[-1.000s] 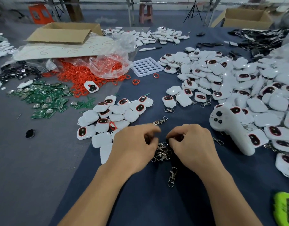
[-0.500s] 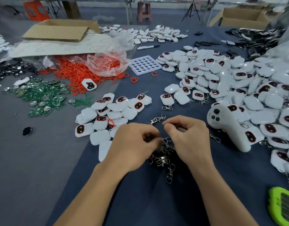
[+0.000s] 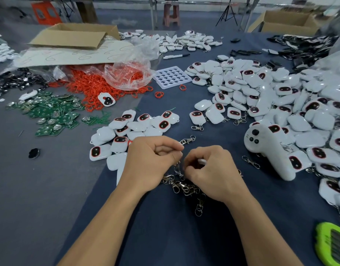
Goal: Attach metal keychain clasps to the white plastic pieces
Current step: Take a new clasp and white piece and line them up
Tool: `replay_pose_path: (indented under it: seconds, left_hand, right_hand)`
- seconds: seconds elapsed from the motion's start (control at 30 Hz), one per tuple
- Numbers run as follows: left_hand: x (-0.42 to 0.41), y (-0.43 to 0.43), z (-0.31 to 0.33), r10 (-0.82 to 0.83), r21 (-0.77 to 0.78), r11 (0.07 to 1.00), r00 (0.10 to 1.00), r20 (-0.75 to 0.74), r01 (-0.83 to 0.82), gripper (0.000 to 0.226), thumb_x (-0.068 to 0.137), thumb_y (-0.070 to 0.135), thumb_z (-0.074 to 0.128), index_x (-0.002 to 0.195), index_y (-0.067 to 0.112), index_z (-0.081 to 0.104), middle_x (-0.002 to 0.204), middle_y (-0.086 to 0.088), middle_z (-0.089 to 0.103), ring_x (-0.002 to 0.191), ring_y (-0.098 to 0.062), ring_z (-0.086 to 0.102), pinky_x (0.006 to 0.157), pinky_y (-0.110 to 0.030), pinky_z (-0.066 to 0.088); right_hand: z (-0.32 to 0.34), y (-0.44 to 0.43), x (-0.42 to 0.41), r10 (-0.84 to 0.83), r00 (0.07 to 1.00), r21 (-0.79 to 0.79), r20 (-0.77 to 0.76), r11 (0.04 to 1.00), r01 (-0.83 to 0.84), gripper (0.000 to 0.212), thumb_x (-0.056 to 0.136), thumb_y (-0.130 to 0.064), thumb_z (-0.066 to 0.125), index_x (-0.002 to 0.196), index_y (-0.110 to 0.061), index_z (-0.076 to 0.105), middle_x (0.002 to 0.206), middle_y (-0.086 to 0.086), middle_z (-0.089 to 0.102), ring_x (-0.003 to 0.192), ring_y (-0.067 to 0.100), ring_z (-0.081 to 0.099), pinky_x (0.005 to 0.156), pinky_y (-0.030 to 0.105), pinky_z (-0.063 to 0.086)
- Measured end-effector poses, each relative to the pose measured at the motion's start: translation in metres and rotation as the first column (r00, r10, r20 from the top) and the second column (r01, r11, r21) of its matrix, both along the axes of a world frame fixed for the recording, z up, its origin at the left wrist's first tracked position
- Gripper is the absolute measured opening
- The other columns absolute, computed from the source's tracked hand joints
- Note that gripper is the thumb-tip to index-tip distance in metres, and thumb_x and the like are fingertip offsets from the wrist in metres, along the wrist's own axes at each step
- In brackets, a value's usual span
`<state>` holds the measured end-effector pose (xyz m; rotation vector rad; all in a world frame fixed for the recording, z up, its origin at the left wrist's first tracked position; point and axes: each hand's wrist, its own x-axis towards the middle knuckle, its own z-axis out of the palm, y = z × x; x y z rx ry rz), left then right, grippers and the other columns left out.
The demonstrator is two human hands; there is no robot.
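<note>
Fitting a keychain, a worker's left-hand grip (image 3: 152,160) and right-hand grip (image 3: 213,169) meet low over a tangle of loose clasps (image 3: 184,187) on the blue-covered desk (image 3: 165,237). The right-hand grip is curled tight around a white plastic piece (image 3: 201,161), of which only a pale sliver shows between finger and thumb. The left-hand grip, fingers bent, appears to pinch a metal clasp (image 3: 177,166) that hangs in the narrow gap between the hands. Whether the clasp is hooked through the piece's loop cannot be told.

The job looks well advanced but far from over. A large heap of finished pieces (image 3: 261,96), many trailing silver clasps, spreads to the right, while a smaller cluster of bare pieces (image 3: 138,125) waits just beyond the left-hand grip. The pieces are small, glossy white, rounded shells, some showing a dark oval window ringed in red. The clasps are thin, bright swivel hooks on split rings.
</note>
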<state>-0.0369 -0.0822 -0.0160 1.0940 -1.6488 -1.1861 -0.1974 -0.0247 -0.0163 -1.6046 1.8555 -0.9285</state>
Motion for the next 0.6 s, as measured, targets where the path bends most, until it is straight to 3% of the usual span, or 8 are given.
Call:
replay_pose_path:
  seconds: [0.2, 0.4, 0.6]
  left_hand:
    - [0.001, -0.002, 0.002, 0.002, 0.069, 0.998, 0.987, -0.158, 0.010, 0.021, 0.069, 0.016, 0.081, 0.081, 0.033, 0.081, 0.071, -0.004, 0.077, 0.066, -0.016, 0.075, 0.068, -0.023, 0.058]
    - [-0.002, -0.002, 0.002, -0.017, 0.081, 0.996, 0.988, -0.155, 0.030, 0.013, 0.071, 0.021, 0.081, 0.081, 0.030, 0.081, 0.069, -0.007, 0.076, 0.042, -0.014, 0.053, 0.049, -0.021, 0.046]
    - [-0.001, -0.002, 0.002, 0.033, 0.060, 0.998, 0.989, -0.144, -0.024, 0.012, 0.075, 0.024, 0.078, 0.082, 0.034, 0.081, 0.069, -0.011, 0.075, 0.035, -0.015, 0.048, 0.044, -0.020, 0.041]
  right_hand:
    - [0.005, 0.000, 0.005, -0.046, 0.945, -0.116, 0.323, 0.989, 0.088, 0.008, 0.075, -0.027, 0.073, 0.070, -0.031, 0.078, 0.062, -0.014, 0.071, 0.056, 0.000, 0.061, 0.059, 0.007, 0.043]
    - [-0.002, 0.000, 0.012, -0.071, 0.942, -0.082, 0.329, 0.991, 0.104, 0.017, 0.082, -0.017, 0.077, 0.067, -0.026, 0.075, 0.045, -0.014, 0.052, 0.043, 0.003, 0.040, 0.046, 0.014, 0.034]
    - [-0.001, 0.001, 0.017, -0.165, 0.930, -0.176, 0.327, 0.957, 0.232, 0.015, 0.080, -0.023, 0.083, 0.071, -0.031, 0.075, 0.057, -0.012, 0.067, 0.047, -0.001, 0.053, 0.049, 0.010, 0.040]
